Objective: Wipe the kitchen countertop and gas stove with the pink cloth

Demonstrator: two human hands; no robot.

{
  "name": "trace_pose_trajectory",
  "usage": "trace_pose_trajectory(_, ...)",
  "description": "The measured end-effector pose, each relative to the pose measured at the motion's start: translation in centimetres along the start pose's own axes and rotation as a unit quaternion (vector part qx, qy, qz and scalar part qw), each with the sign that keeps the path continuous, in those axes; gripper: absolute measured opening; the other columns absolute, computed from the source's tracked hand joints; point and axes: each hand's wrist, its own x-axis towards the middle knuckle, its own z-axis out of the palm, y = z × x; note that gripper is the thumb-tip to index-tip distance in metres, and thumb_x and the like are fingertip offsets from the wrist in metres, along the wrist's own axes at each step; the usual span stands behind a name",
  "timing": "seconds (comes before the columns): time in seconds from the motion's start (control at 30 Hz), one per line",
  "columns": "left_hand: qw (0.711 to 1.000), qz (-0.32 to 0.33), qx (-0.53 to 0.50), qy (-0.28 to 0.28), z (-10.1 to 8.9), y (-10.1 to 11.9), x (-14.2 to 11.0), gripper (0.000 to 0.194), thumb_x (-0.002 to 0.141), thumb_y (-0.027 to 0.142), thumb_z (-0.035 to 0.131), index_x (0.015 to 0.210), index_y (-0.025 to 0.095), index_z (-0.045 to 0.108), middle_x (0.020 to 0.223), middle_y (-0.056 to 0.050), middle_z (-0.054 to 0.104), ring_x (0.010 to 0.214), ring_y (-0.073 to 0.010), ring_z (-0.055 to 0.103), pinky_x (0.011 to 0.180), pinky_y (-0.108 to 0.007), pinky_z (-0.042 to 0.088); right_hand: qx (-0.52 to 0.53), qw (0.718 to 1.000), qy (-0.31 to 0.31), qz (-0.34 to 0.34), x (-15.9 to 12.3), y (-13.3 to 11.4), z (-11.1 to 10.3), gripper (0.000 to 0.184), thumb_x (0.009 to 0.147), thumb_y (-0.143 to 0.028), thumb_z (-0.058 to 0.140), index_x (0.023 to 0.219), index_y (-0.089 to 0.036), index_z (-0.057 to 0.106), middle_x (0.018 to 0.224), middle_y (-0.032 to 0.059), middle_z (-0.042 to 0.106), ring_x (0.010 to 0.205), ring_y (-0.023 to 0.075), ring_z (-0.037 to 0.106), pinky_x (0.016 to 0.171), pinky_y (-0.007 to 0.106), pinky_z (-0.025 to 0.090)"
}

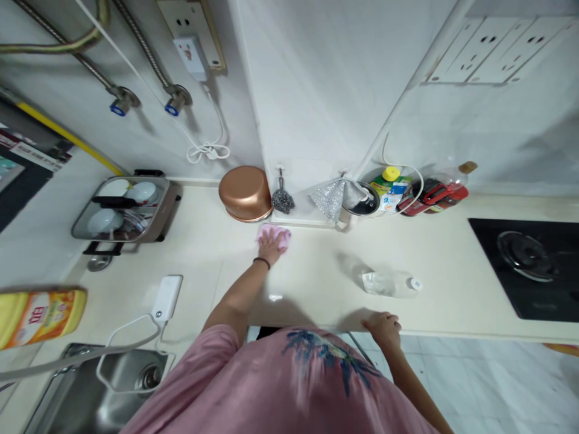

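Note:
My left hand (271,244) presses a pink cloth (284,235) onto the pale countertop (316,265), close to the base of the wall column. The fingers lie over the cloth and hold it against the surface. My right hand (383,328) is at the counter's front edge, its thumb apart from its loosely bent fingers, with nothing visible in it. Beyond that hand, a clear plastic bottle (391,283) with a white cap lies on its side.
A copper-coloured pot (245,193) stands left of the column, where a steel scrubber (283,200) and silvery cloth (337,196) hang. An electric pan (167,208) holds bowls. A white power bank (167,296) lies near the sink (108,407). At right is a black hob (529,265).

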Motion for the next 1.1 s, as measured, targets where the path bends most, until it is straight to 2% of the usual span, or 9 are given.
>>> trace_pose_trajectory(0.17, 0.986, -0.162, 0.006, 0.045, -2.5, -9.1, -2.7, 0.077, 0.109, 0.058, 0.039, 0.178, 0.026, 0.023, 0.186, -0.015, 0.000, 0.169, -0.0459, -0.001, 0.133, -0.067, 0.013, -0.023, 1.000, -0.013, 0.014, 0.2, -0.1, -0.3, 0.095, 0.095, -0.056, 0.066, 0.155, 0.014, 0.043, 0.148, 0.0473, 0.053, 0.139, 0.0479, 0.059, 0.112, 0.055, 0.042)
trace_pose_trajectory(0.23, 0.980, -0.192, 0.003, 0.054, -2.6, -10.7, -3.5, 0.078, 0.110, 0.059, 0.036, 0.178, 0.025, 0.022, 0.185, -0.017, 0.001, 0.169, -0.0467, 0.001, 0.133, -0.069, 0.015, -0.024, 1.000, -0.015, 0.013, 0.3, 0.0, -0.2, 0.096, 0.095, -0.057, 0.066, 0.155, 0.014, 0.042, 0.149, 0.0473, 0.052, 0.139, 0.0476, 0.059, 0.112, 0.053, 0.042)
trace_pose_trajectory(0.3, 0.976, -0.208, 0.005, 0.063, -2.1, -10.4, -4.1, 0.078, 0.110, 0.057, 0.036, 0.179, 0.024, 0.019, 0.185, -0.019, 0.002, 0.169, -0.0482, 0.003, 0.130, -0.073, 0.016, -0.025, 1.000, -0.006, 0.009, 0.3, 0.1, 0.1, 0.096, 0.096, -0.058, 0.065, 0.152, 0.017, 0.043, 0.148, 0.0477, 0.052, 0.138, 0.0469, 0.059, 0.113, 0.050, 0.041)
trace_pose_trajectory(0.43, 0.987, -0.151, 0.016, 0.056, 1.3, -5.5, -5.1, 0.076, 0.110, 0.053, 0.041, 0.178, 0.025, 0.021, 0.184, -0.020, 0.002, 0.168, -0.0500, 0.003, 0.129, -0.076, 0.014, -0.016, 1.000, 0.012, 0.006, 0.0, 0.3, 0.7, 0.096, 0.097, -0.057, 0.062, 0.149, 0.021, 0.042, 0.148, 0.0480, 0.051, 0.137, 0.0461, 0.060, 0.113, 0.046, 0.041)
trace_pose_trajectory(0.63, 0.996, 0.088, 0.010, 0.007, 7.7, 7.8, -5.2, 0.078, 0.106, 0.052, 0.055, 0.176, 0.034, 0.028, 0.186, -0.012, 0.007, 0.169, -0.0487, -0.001, 0.131, -0.074, 0.011, 0.033, 0.999, -0.008, 0.025, -0.4, 0.1, 0.4, 0.090, 0.095, -0.056, 0.059, 0.154, 0.010, 0.041, 0.157, 0.0437, 0.045, 0.144, 0.0480, 0.054, 0.116, 0.051, 0.040)
trace_pose_trajectory(0.73, 0.983, 0.185, 0.003, -0.001, 8.7, 14.6, -3.1, 0.079, 0.103, 0.051, 0.061, 0.175, 0.036, 0.031, 0.186, -0.009, 0.010, 0.169, -0.0489, 0.001, 0.132, -0.074, 0.012, 0.032, 0.999, -0.001, 0.019, -0.7, 0.1, 0.1, 0.091, 0.095, -0.054, 0.061, 0.154, 0.011, 0.040, 0.156, 0.0439, 0.047, 0.142, 0.0475, 0.054, 0.117, 0.051, 0.039)
trace_pose_trajectory(0.83, 0.973, 0.230, 0.000, -0.008, 8.3, 19.8, -0.1, 0.076, 0.102, 0.049, 0.063, 0.173, 0.036, 0.038, 0.186, -0.007, 0.014, 0.169, -0.0486, 0.003, 0.132, -0.073, 0.013, 0.040, 0.999, 0.003, 0.017, -0.9, 0.0, 0.0, 0.092, 0.095, -0.054, 0.063, 0.154, 0.012, 0.040, 0.155, 0.0428, 0.048, 0.142, 0.0468, 0.054, 0.118, 0.049, 0.039)
trace_pose_trajectory(0.97, 0.968, 0.251, -0.004, -0.015, 8.1, 23.2, 2.1, 0.073, 0.102, 0.051, 0.060, 0.171, 0.036, 0.043, 0.185, -0.006, 0.017, 0.169, -0.0482, 0.004, 0.131, -0.074, 0.011, 0.070, 0.997, -0.007, 0.027, -1.1, 0.1, -0.1, 0.092, 0.094, -0.055, 0.062, 0.156, 0.009, 0.039, 0.158, 0.0399, 0.045, 0.144, 0.0457, 0.051, 0.118, 0.049, 0.040)
trace_pose_trajectory(1.1, 0.956, 0.292, 0.009, -0.016, 10.6, 23.5, -0.6, 0.074, 0.102, 0.050, 0.060, 0.172, 0.035, 0.040, 0.185, -0.008, 0.019, 0.169, -0.0478, 0.004, 0.131, -0.074, 0.009, 0.071, 0.997, -0.015, 0.028, -1.0, 0.2, -0.2, 0.093, 0.094, -0.056, 0.061, 0.157, 0.009, 0.038, 0.160, 0.0402, 0.043, 0.144, 0.0457, 0.051, 0.120, 0.049, 0.040)
